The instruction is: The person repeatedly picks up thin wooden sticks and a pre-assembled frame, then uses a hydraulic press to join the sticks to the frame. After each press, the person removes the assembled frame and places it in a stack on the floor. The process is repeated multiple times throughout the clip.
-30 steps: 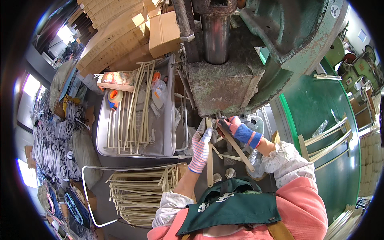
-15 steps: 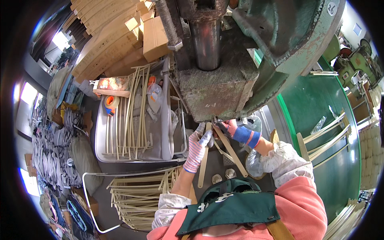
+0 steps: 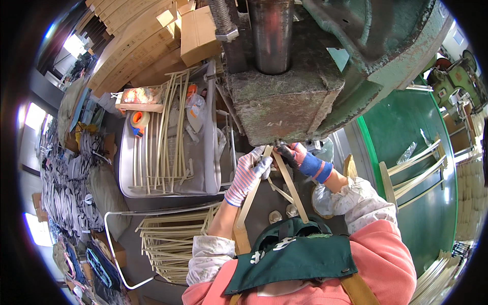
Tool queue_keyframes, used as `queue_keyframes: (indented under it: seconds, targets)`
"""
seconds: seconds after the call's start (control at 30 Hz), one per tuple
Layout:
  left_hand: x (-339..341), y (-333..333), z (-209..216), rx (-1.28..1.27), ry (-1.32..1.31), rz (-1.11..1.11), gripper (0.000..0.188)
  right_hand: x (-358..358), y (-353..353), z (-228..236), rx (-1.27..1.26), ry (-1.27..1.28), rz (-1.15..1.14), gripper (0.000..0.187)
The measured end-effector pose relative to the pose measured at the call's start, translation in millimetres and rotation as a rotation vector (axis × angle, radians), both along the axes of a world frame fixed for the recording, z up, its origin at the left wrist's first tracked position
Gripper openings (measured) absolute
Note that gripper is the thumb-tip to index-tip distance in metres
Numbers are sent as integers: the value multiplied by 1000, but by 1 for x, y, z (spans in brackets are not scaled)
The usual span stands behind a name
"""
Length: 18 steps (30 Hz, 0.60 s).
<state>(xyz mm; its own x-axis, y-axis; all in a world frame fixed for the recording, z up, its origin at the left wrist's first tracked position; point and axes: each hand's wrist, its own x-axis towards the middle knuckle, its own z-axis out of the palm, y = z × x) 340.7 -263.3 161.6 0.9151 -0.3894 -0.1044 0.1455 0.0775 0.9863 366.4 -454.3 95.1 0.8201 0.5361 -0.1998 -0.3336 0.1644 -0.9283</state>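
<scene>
My left hand (image 3: pixel 249 174), in a pink-and-white striped glove, is closed around the upper part of a flat beige strip (image 3: pixel 247 207). My right hand (image 3: pixel 301 156), in a red-and-blue glove with dark fingertips, is closed at the top of a second beige strip (image 3: pixel 291 189). The two strips spread downward like an upside-down V, their upper ends close together under the press's heavy metal block (image 3: pixel 284 114). A thinner strip (image 3: pixel 279 191) slants between them. The block partly hides what lies at the fingertips.
A grey-white tub (image 3: pixel 152 192) on the left holds long strips, a tape roll and plastic bags. Below it, a pile of strips (image 3: pixel 170 244) lies inside a white metal frame (image 3: pixel 113 254). On the right, a green table (image 3: pixel 432 213) bears more strips. Cardboard boxes (image 3: pixel 200 36) stand behind.
Both hands stay close under the block, and the fingers have shifted slightly on the strips. The left strip now slants further left at its lower end. The view has shifted, so the block looks larger.
</scene>
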Motion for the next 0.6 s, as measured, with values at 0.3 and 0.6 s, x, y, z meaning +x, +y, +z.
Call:
queue_keyframes:
  seconds: [0.3,0.6]
  targets:
    - [7,-1,2,21,7,-65,18,-12,7,12,191,24,-43,29]
    - [8,-1,-30,131,36,-15,32,-20,19,-1,23,-181,-281,41]
